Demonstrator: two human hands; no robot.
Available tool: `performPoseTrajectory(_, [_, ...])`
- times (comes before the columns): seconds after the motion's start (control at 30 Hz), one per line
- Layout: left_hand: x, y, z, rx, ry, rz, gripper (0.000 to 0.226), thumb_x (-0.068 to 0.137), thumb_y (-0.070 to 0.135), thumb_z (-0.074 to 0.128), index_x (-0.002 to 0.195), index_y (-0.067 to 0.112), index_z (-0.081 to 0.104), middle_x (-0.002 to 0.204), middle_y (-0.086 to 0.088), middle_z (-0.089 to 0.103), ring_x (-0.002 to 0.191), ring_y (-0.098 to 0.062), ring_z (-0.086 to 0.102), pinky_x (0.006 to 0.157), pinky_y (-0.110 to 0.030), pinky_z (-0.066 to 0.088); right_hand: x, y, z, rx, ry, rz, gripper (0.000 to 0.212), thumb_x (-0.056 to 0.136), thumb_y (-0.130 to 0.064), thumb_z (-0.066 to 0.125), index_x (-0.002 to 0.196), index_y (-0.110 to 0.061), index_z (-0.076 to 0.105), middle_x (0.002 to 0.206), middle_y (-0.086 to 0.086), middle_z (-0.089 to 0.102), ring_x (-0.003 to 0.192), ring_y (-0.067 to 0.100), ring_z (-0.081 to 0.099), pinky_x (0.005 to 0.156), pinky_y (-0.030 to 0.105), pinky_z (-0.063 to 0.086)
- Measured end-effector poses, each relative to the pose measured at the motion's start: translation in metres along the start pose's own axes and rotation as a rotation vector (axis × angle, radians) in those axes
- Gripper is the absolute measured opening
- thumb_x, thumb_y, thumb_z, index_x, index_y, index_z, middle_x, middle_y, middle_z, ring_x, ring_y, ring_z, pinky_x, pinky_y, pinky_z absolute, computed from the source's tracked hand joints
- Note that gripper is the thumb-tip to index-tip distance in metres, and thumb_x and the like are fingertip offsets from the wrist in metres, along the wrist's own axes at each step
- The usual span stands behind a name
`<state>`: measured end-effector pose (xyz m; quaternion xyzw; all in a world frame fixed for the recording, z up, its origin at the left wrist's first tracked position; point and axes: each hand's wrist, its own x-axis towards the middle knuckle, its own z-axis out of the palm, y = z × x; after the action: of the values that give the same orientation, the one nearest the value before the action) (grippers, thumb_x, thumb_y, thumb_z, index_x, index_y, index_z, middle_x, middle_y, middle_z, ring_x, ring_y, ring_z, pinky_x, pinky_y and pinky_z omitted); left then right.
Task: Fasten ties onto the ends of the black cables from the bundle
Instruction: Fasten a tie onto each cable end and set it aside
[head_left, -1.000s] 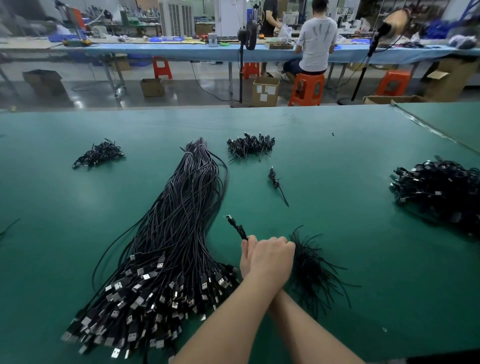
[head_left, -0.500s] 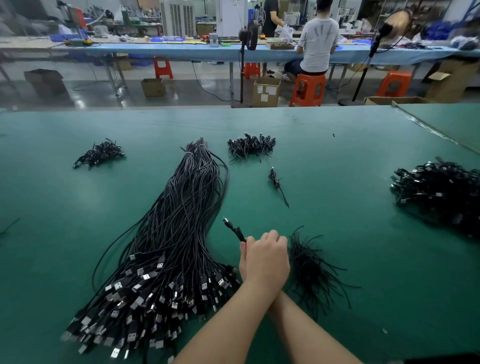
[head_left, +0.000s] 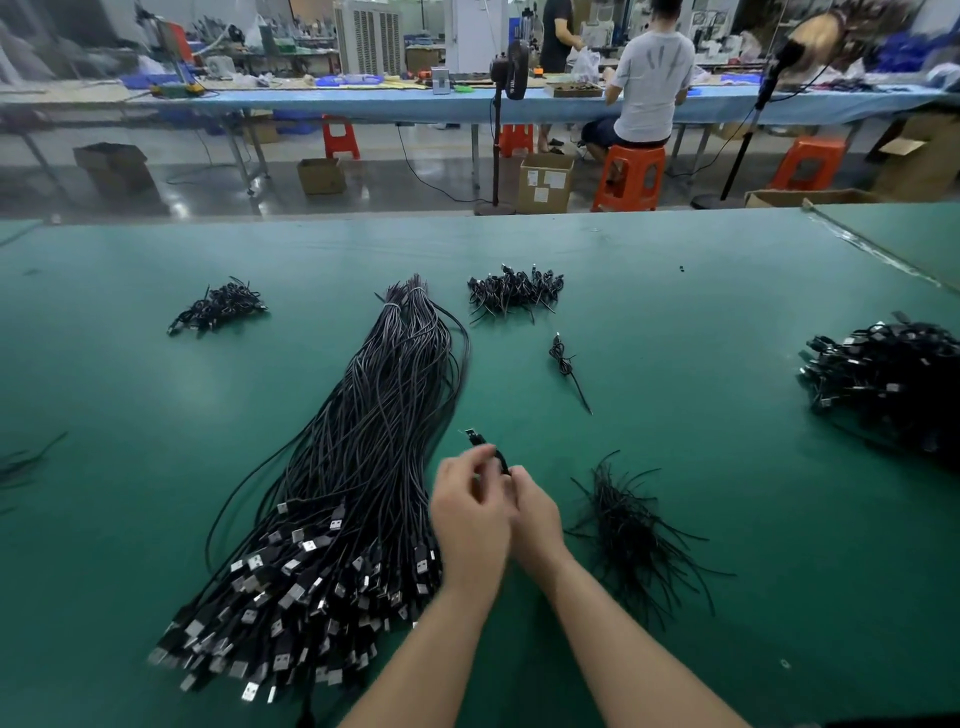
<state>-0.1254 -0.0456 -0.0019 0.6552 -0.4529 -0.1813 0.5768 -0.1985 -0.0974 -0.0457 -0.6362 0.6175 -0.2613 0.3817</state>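
Observation:
A long bundle of black cables (head_left: 358, 467) with metal USB plugs lies on the green table (head_left: 701, 467), left of my hands. My left hand (head_left: 470, 514) and my right hand (head_left: 535, 514) meet just right of the bundle. Together they pinch one black cable end (head_left: 480, 444), whose small plug sticks up and away beyond my fingertips. A loose heap of black ties (head_left: 631, 535) lies right beside my right hand.
One coiled, tied cable (head_left: 563, 364) lies past my hands. Small piles of tied cables sit at the far middle (head_left: 514, 291) and far left (head_left: 218, 309). A big heap of black cables (head_left: 888, 379) is at the right. People work at a bench behind.
My hands were crossed, the left wrist over the right. Now they sit side by side with fingers apart, and the cable end has shifted slightly away from me.

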Motion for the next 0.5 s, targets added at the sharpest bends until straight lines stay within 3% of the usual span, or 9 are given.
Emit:
performPoseTrajectory(0.07, [0.021, -0.012, -0.019, -0.019, 0.025, -0.203, 0.017, 0.097, 0.015, 0.064, 0.112, 0.018, 0.071, 0.099, 0.015, 0.065, 0.092, 0.003, 0.062, 0.079, -0.007, 0.047, -0.002, 0.000, 0.000, 0.040, -0.008, -0.008, 0.035, 0.109, -0.033, 0.035, 0.089, -0.006, 0.045, 0.073, 0.002, 0.050, 0.067, 0.019, 0.044, 0.065, 0.036, 0.033])
performPoseTrajectory(0.13, [0.034, -0.024, -0.033, -0.012, -0.020, -0.376, 0.017, 0.098, 0.016, 0.063, 0.112, 0.016, 0.072, 0.099, 0.008, 0.070, 0.093, -0.007, 0.065, 0.086, -0.024, 0.055, -0.007, -0.001, -0.006, 0.142, -0.048, -0.021, 0.037, 0.109, -0.034, 0.036, 0.088, -0.005, 0.045, 0.074, 0.001, 0.046, 0.067, 0.017, 0.041, 0.067, 0.035, 0.034])
performPoseTrajectory(0.2, [0.039, -0.033, -0.040, -0.003, -0.064, -0.483, 0.015, 0.096, 0.016, 0.064, 0.108, 0.015, 0.073, 0.092, 0.004, 0.072, 0.084, -0.013, 0.066, 0.078, -0.033, 0.057, -0.012, -0.005, -0.011, 0.273, -0.112, -0.022, 0.035, 0.109, -0.034, 0.036, 0.084, -0.012, 0.044, 0.074, -0.001, 0.043, 0.068, 0.015, 0.039, 0.068, 0.033, 0.035])
performPoseTrajectory(0.3, [0.040, -0.033, -0.043, -0.028, -0.148, -0.487, 0.012, 0.094, 0.015, 0.066, 0.099, 0.020, 0.075, 0.087, 0.005, 0.074, 0.074, -0.008, 0.066, 0.065, -0.022, 0.050, -0.020, -0.016, -0.015, 0.337, -0.211, -0.048, 0.028, 0.109, -0.032, 0.040, 0.086, -0.017, 0.047, 0.076, -0.003, 0.044, 0.071, 0.012, 0.041, 0.069, 0.029, 0.036])
performPoseTrajectory(0.4, [0.038, -0.022, -0.043, -0.072, -0.241, -0.420, 0.022, 0.094, 0.011, 0.065, 0.084, 0.027, 0.076, 0.079, 0.011, 0.076, 0.072, 0.004, 0.066, 0.061, -0.009, 0.048, -0.027, -0.030, -0.015, 0.348, -0.328, -0.061, 0.025, 0.108, -0.026, 0.042, 0.086, -0.021, 0.052, 0.069, -0.010, 0.048, 0.058, 0.003, 0.041, 0.057, 0.019, 0.035])
performPoseTrajectory(0.5, [0.036, -0.014, -0.045, -0.089, -0.277, -0.357, 0.023, 0.094, 0.009, 0.063, 0.086, 0.024, 0.079, 0.082, 0.010, 0.076, 0.083, -0.005, 0.069, 0.073, -0.018, 0.052, -0.030, -0.043, -0.023, 0.372, -0.381, -0.057, 0.028, 0.109, -0.022, 0.041, 0.083, -0.023, 0.052, 0.061, -0.015, 0.048, 0.047, -0.003, 0.039, 0.046, 0.013, 0.032])
